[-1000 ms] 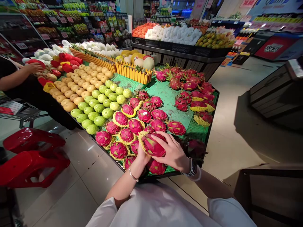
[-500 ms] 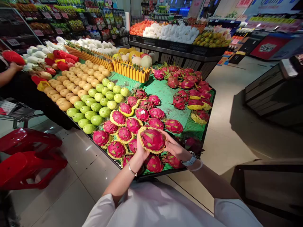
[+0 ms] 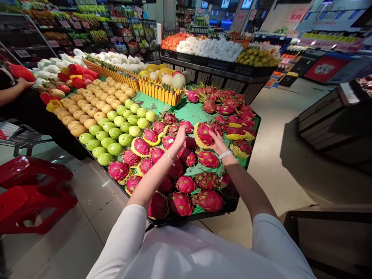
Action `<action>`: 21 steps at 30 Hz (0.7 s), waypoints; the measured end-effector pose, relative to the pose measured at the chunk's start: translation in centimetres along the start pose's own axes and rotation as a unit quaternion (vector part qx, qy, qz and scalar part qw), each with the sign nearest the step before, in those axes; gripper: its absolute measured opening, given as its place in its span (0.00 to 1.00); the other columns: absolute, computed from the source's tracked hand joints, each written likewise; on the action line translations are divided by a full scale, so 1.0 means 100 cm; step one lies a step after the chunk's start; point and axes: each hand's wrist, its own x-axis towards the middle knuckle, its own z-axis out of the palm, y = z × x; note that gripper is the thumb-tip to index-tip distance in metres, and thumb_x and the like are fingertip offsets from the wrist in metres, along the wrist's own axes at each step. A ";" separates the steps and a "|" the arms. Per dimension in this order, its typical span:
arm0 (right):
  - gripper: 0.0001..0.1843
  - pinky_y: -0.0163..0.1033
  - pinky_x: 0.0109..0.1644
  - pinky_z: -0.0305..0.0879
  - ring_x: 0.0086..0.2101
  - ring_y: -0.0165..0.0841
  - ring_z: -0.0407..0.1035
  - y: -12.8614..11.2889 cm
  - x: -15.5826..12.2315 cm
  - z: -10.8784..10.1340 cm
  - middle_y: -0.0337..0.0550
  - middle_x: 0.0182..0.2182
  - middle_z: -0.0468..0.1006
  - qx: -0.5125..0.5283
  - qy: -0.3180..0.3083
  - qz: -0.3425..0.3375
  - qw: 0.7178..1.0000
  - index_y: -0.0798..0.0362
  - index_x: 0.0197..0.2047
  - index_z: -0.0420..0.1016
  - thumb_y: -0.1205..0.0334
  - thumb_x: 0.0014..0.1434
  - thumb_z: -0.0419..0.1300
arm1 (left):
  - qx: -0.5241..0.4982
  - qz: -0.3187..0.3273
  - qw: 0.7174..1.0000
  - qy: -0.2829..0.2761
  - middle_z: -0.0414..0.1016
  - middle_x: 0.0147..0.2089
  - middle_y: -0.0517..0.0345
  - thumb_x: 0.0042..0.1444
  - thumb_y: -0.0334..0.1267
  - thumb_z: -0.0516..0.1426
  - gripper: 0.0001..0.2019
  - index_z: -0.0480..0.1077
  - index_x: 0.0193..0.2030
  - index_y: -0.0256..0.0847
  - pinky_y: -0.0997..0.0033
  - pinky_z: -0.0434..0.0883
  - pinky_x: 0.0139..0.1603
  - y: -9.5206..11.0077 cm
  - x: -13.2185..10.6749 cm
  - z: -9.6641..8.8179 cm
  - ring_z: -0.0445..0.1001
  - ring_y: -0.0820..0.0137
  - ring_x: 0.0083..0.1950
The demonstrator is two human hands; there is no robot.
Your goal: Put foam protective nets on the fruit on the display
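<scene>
In my right hand (image 3: 218,144) is a pink dragon fruit (image 3: 205,133) with a yellow foam net around its left side. The thumb lies over the fruit; the other fingers are mostly hidden. To the left, my left hand (image 3: 180,136) reaches over the pile beside another dragon fruit (image 3: 186,126). Its fingers point away from me and are largely hidden, so I cannot tell whether they grip that fruit. Several more dragon fruits (image 3: 186,184) lie below and between my forearms, some in yellow nets, on a green mat (image 3: 188,112).
Green guavas (image 3: 115,133) and round tan fruits (image 3: 93,112) lie in rows at left. Behind them runs a yellow picket divider (image 3: 158,92). More dragon fruits (image 3: 228,106) lie at the far right. Red stools (image 3: 35,205) and another person's arm (image 3: 13,91) are at left.
The netted dragon fruit has moved away from me and right, now in my right hand alone. My left hand has come off it and moved forward over the pile.
</scene>
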 end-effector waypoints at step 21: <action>0.33 0.55 0.68 0.47 0.64 0.51 0.53 0.016 0.064 -0.019 0.59 0.63 0.63 -0.368 0.018 0.020 0.930 0.57 0.59 0.69 0.49 0.53 0.65 | 0.020 0.057 0.920 0.388 0.77 0.32 0.58 0.47 0.47 0.60 0.16 0.72 0.39 0.39 0.68 0.71 0.41 0.016 -0.268 -0.207 0.76 0.69 0.34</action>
